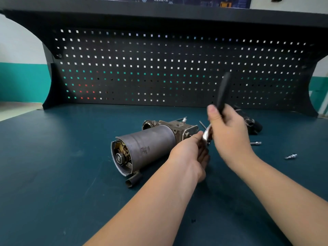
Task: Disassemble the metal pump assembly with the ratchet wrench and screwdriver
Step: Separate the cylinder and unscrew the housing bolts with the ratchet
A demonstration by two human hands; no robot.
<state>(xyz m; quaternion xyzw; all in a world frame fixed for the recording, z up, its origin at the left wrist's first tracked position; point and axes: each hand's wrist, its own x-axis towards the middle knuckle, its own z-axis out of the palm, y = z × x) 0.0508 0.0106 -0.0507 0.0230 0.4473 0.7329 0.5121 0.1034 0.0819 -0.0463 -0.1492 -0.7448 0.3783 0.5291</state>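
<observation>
The metal pump assembly (149, 148) lies on its side on the dark teal bench, its open round end facing front left. My right hand (229, 134) grips the ratchet wrench (223, 93) by its black handle, which points up and is blurred. The wrench's shiny head (207, 134) sits at the pump's right end. My left hand (191, 153) is at the wrench head beside the pump's right end, fingers curled there; what they hold is hidden.
A black pegboard (159, 68) backs the bench. A dark part (252, 124) lies behind my right hand. Two small metal bits (255, 143) (291, 156) lie to the right. A thin rod (202, 124) and a bolt (182, 119) lie behind the pump.
</observation>
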